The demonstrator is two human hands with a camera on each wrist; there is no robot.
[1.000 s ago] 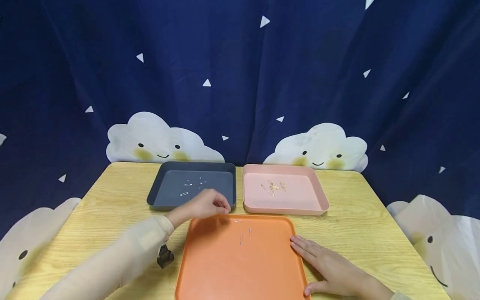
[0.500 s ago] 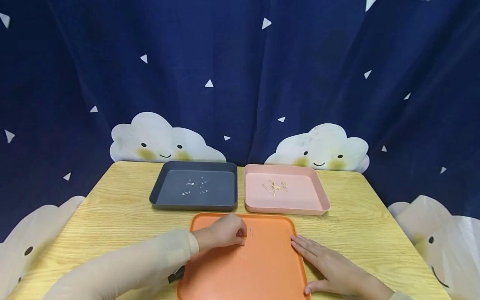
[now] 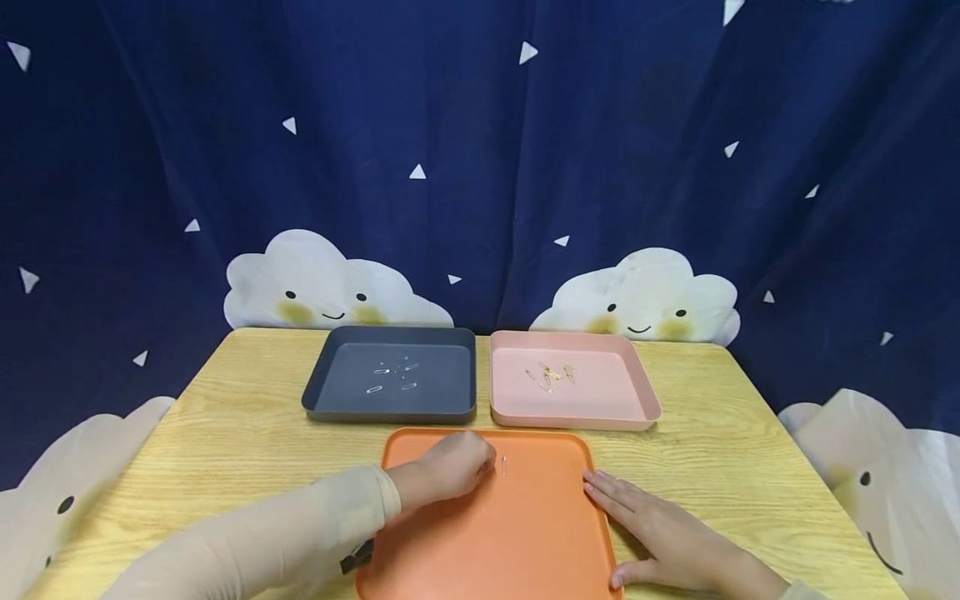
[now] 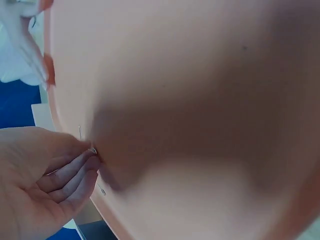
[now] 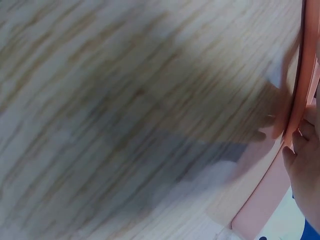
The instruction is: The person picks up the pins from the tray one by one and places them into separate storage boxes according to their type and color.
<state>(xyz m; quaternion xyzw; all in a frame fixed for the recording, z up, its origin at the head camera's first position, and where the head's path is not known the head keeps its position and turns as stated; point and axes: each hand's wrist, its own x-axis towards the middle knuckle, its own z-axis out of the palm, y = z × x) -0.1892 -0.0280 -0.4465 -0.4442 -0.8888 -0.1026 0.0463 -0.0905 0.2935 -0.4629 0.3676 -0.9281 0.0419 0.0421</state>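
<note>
My left hand [image 3: 455,467] is over the upper left part of the orange tray [image 3: 517,550]. In the left wrist view its thumb and fingertips pinch a silver safety pin [image 4: 93,149] close over the tray. Another silver safety pin [image 3: 504,465] lies on the tray just right of those fingers. A third safety pin [image 4: 101,190] shows on the tray beside the fingers in the left wrist view; from the head the hand hides it. My right hand [image 3: 660,533] rests along the tray's right edge with its fingers straight, holding nothing.
Behind the orange tray stand a dark grey tray [image 3: 345,404] with several silver safety pins [image 3: 408,386] and a pink tray [image 3: 600,400] with several gold safety pins [image 3: 547,379]. All sit on a wooden table [image 3: 255,400] before a blue curtain [image 3: 480,150].
My left hand moved from the dark grey tray's front edge right onto the orange tray and closed its fingertips on a pin. One more silver pin lies in the grey tray. The right hand stayed.
</note>
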